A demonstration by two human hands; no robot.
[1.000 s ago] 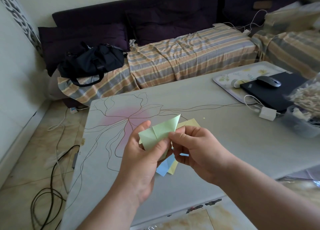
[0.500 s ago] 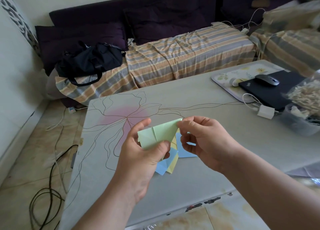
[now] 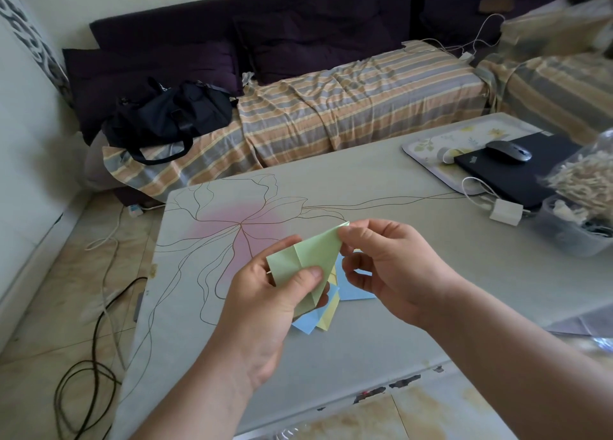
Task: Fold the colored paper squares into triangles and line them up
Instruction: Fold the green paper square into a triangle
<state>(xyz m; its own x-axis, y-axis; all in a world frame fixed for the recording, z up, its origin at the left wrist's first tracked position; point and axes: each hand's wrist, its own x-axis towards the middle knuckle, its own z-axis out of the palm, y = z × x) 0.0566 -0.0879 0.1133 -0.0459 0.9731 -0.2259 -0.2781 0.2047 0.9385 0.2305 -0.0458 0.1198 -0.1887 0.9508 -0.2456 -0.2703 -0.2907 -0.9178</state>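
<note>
I hold a light green folded paper (image 3: 310, 255) in the air above the grey table (image 3: 381, 187). My left hand (image 3: 265, 310) grips its lower left part, with the thumb pressed on its face. My right hand (image 3: 388, 267) pinches its upper right tip between thumb and forefinger. Under the hands lies a small heap of papers on the table: a blue sheet (image 3: 353, 288), a yellow one (image 3: 330, 317) and another blue piece (image 3: 306, 323), partly hidden by my hands.
A closed black laptop (image 3: 517, 171) with a mouse (image 3: 508, 151) lies on a floral tray (image 3: 431, 148) at the right. Next to it are a white charger (image 3: 506, 211) and a plastic tub (image 3: 570, 230). Cables (image 3: 89, 373) lie on the floor at the left. A striped sofa with a black bag (image 3: 169, 118) stands behind.
My right hand has slid from the middle of the green paper out to its upper right tip. The blue sheet under it has come into view.
</note>
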